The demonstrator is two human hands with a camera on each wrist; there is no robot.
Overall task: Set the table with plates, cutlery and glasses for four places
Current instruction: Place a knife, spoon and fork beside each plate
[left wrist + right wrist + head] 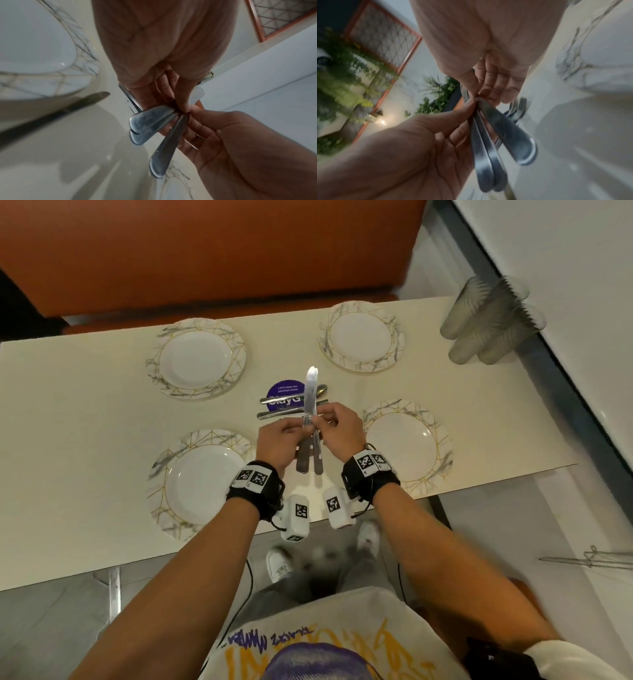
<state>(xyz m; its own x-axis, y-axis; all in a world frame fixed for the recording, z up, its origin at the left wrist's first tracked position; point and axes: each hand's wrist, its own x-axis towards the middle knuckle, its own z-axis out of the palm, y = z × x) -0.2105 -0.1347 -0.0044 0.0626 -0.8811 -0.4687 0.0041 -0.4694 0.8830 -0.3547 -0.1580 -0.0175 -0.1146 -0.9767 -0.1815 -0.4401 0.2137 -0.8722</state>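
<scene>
While four plates already lie at their places on the pale surface (pixel 85 392), the person stands at its near edge sorting a bunch of knives (pixel 310 419) held upright between both hands. The left hand (pixel 277 445) grips the handles, two of them lying together in its fingers, and the right hand (pixel 337 428) pinches one knife near the neck, its handle splayed away from the others as if being drawn out. One plate sits far left (pixel 197 359), one far right (pixel 359 337), one near left (pixel 200 484) and one near right (pixel 407 448); no cutlery lies beside any of them yet. More cutlery (pixel 291 405), a spoon and forks among it, waits in a loose heap on a round blue mat (pixel 284 390) at the middle of the surface, just beyond the hands. Several clear glasses (pixel 489 323) stand clustered at the far right corner, well apart from every plate. By this reading the plates are done, the cutlery is only beginning, and the glasses are untouched.
</scene>
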